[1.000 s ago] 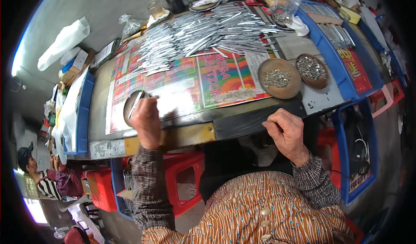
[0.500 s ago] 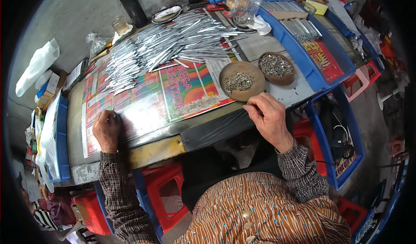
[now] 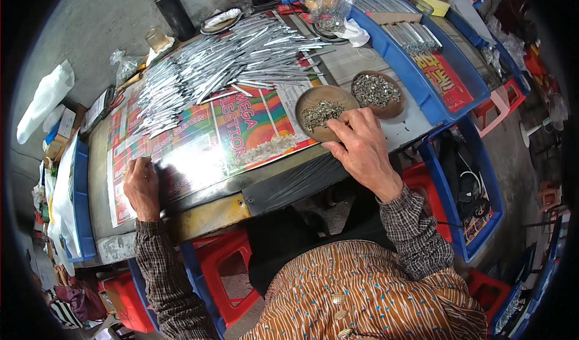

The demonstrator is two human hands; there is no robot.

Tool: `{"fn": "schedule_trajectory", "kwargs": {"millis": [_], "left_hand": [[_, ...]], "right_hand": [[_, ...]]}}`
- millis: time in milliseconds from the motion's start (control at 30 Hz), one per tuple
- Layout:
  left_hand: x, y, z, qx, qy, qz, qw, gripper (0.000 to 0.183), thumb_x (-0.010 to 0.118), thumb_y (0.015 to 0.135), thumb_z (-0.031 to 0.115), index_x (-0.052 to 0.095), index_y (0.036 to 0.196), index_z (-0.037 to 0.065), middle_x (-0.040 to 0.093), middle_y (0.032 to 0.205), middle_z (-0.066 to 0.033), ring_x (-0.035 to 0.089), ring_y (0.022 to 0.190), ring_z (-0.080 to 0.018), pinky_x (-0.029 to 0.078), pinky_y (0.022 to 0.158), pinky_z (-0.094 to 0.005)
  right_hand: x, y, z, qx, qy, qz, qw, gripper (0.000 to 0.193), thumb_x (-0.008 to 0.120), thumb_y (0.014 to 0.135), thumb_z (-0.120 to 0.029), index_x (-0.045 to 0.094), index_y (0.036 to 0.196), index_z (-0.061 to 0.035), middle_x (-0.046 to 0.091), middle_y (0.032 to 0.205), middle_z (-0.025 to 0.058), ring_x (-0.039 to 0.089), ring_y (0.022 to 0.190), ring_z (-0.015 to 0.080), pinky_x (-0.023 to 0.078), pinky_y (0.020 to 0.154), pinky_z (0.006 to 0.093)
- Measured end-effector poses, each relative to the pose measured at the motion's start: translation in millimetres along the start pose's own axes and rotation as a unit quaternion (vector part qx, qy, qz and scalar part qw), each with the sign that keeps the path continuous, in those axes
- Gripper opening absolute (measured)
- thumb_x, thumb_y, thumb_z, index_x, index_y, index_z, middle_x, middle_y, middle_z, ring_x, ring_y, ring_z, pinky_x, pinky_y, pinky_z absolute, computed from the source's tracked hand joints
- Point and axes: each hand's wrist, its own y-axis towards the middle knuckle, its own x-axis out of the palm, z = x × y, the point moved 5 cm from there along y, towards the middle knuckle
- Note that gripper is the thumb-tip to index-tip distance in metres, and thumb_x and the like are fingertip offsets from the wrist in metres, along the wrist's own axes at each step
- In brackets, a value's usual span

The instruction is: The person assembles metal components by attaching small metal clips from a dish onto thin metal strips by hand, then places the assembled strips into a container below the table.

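Over the near right rim of a round wooden bowl [image 3: 305,102] reaches my right hand [image 3: 365,154]. Its fingertips are at the small brass-coloured metal pieces [image 3: 321,114] in the bowl, with the thumb apart from the fingers. No held piece shows in it. My left hand [image 3: 142,190] rests at the left front of the table with curled fingers; whatever they pinch is hidden. Beyond both hands spreads a wide heap of thin silvery metal strips [image 3: 223,62]. A second bowl [image 3: 395,109] with small silvery metal pieces stands just behind the first.
Colourful printed sheets [image 3: 259,123] cover the table by the left hand. A blue tray [image 3: 416,77] with bundled clear rods stands at the right; another blue tray [image 3: 83,195] is at the left edge. A black flask [image 3: 174,11] stands at the back. Red stools [image 3: 226,267] are below.
My right hand has moved forward and left from the table edge to the bowl, its thumb and fingers parting. My left hand stays curled in nearly the same place. The view has shifted slightly.
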Motion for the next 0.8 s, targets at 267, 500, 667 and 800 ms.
{"fn": "schedule_trajectory", "kwargs": {"millis": [267,500,667,800], "left_hand": [[-11,-4,60,0.073,-0.084,0.002,0.994,0.011,0.063,0.078,-0.001,0.062,0.088,0.003,0.061,0.086,-0.0118,0.061,0.076,-0.0304,0.048,0.065,-0.0377],[-5,-2,91,0.099,-0.155,-0.021,0.983,0.013,0.063,0.078,-0.002,0.064,0.090,0.003,0.061,0.084,-0.0125,0.061,0.076,-0.0310,0.048,0.064,-0.0380],[0,2,108,0.136,-0.173,-0.030,0.975,0.013,0.062,0.077,-0.003,0.062,0.089,0.003,0.060,0.082,-0.0115,0.060,0.074,-0.0301,0.047,0.063,-0.0387],[9,9,121,0.154,-0.178,-0.049,0.971,0.009,0.063,0.078,0.001,0.062,0.087,0.004,0.060,0.082,-0.0106,0.060,0.074,-0.0305,0.047,0.064,-0.0386]], "right_hand": [[2,-2,0,0.001,-0.008,-0.031,0.999,0.037,0.074,0.070,-0.015,0.064,0.104,-0.0046,0.055,0.096,0.0094,0.049,0.094,0.0289,0.042,0.082,0.0411],[2,-2,1,0.016,0.012,-0.016,1.000,0.037,0.074,0.070,-0.013,0.062,0.104,-0.0036,0.055,0.096,0.0096,0.050,0.095,0.0296,0.043,0.082,0.0412],[3,-1,-1,-0.017,0.006,-0.010,1.000,0.030,0.075,0.069,-0.013,0.063,0.096,-0.0037,0.055,0.093,0.0074,0.050,0.095,0.0269,0.043,0.081,0.0399],[3,-3,1,-0.022,0.015,-0.002,1.000,0.028,0.074,0.069,-0.011,0.064,0.093,-0.0030,0.055,0.092,0.0076,0.051,0.094,0.0271,0.043,0.081,0.0400]]}}
